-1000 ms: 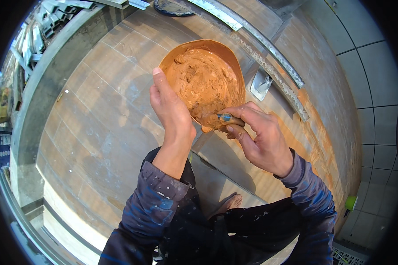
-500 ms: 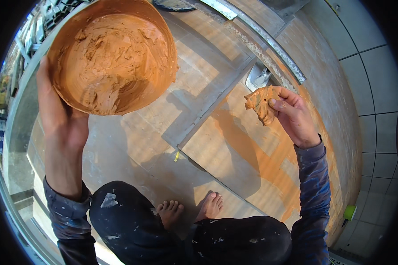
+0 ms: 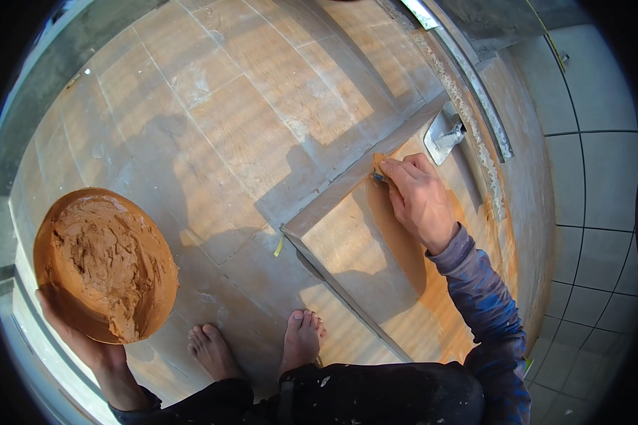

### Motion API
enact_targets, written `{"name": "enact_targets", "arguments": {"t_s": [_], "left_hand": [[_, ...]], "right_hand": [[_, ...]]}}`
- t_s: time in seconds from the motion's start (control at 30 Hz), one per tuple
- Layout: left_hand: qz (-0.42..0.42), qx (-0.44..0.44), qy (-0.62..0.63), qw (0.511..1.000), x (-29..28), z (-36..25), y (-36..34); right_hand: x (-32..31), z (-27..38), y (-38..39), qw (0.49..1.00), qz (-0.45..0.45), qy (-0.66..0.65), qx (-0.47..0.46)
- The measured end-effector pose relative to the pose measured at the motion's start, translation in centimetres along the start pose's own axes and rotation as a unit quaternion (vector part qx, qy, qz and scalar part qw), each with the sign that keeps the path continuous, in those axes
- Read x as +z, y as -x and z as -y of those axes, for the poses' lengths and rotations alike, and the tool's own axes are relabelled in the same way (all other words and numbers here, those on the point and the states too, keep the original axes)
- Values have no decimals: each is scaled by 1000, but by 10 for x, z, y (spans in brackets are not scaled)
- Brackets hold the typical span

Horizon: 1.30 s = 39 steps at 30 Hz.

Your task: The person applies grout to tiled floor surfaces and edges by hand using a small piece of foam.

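Bowl (image 3: 47,248) of thick orange-brown paste (image 3: 110,248) sits off at the person's left, raised above the floor, tipped so the inside shows, paste heaped and ridged with a tongue running to the near rim; left hand (image 3: 88,348) clamped on its near lower side, fingers underneath mostly hidden from me; hands well apart, right hand (image 3: 424,202) pinched closed round a small paste-smeared scraper (image 3: 378,168), its tip at the far edge of the raised slab (image 3: 333,230), can't tell how much of the blade touches; step in hand, I'd judge: laying paste along that edge; next move seems to call for a flat blade, steady even pressure along the slab, and the bowl kept level enough that nothing slides out; orange smear (image 3: 404,258) on the slab just under the right hand, more toward the right sleeve; flat metal trowel (image 3: 441,145) lies just beyond the right hand, next to a crusted strip (image 3: 468,106) and a shiny metal bar (image 3: 485,110) curving along the right; bare feet (image 3: 301,343) on the plank-pattern floor (image 3: 205,92), small yellow strip (image 3: 278,246) by the slab corner, pale tiled wall (image 3: 566,184) far right
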<state>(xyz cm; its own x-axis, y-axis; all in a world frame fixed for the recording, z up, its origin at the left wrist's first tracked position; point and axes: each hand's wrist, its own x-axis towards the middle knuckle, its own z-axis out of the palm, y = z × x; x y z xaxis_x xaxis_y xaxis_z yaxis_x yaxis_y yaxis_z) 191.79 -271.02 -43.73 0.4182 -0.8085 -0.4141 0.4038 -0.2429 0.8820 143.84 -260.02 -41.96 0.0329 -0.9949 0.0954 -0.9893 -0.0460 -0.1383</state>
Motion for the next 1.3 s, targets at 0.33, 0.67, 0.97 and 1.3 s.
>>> {"name": "enact_targets", "arguments": {"t_s": [0.33, 0.67, 0.97, 1.3], "left_hand": [[-60, 2, -20, 998, 5, 35, -81], [-53, -8, -54, 997, -1, 72, -168], [12, 13, -45, 999, -68, 93, -228], [-71, 94, -146, 982, -53, 107, -256]], "right_hand": [[15, -3, -89, 986, -7, -43, 159], [103, 48, -160, 980, 197, -34, 22], [114, 93, -188, 983, 135, -32, 118], [148, 151, -202, 958, 277, -75, 23]]}}
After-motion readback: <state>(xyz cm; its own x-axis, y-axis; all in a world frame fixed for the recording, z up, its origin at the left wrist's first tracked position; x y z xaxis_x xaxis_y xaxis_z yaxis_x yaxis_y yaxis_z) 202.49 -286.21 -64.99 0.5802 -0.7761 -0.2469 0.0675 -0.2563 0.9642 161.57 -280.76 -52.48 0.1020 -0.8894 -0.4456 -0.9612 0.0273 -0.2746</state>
